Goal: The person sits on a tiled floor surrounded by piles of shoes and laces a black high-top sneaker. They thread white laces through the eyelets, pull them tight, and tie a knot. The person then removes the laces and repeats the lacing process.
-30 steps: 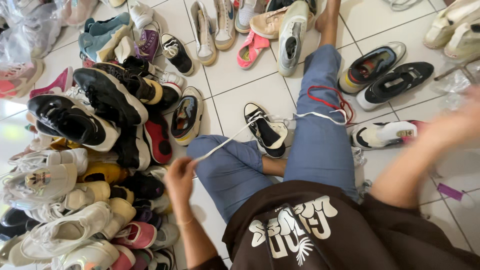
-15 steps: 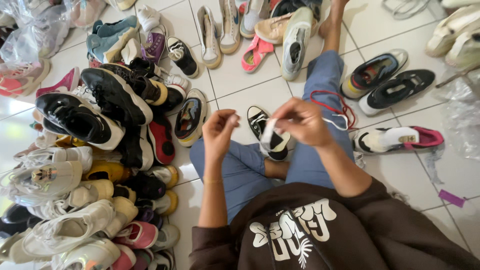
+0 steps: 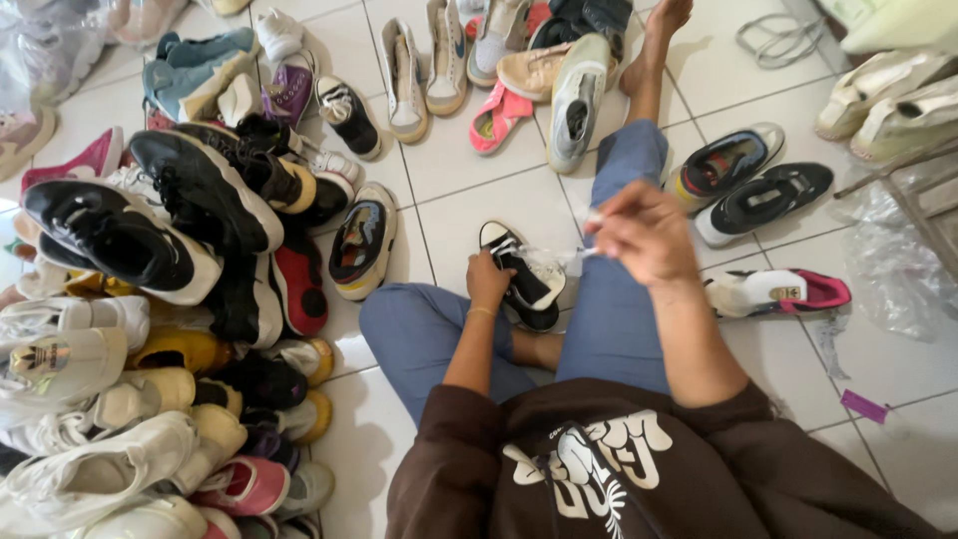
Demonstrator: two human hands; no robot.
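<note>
The left hand (image 3: pixel 489 281) gripped the side of a small black sneaker (image 3: pixel 521 275) resting on the person's lap between the blue-jeaned legs. Just right of it, the right hand (image 3: pixel 644 235) pinched its white lace (image 3: pixel 561 258), pulled taut. Heaped shoes (image 3: pixel 150 329) lay left on the tiled floor (image 3: pixel 454 190).

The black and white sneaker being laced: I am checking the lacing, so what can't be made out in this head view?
- black and white sneaker: its heel end is covered by the left hand; the eyelets are too small to count.
- white lace: thin and blurred, its end is hidden in the grip of the right hand.
- shoe pile: cut off by the left and bottom edges.
</note>
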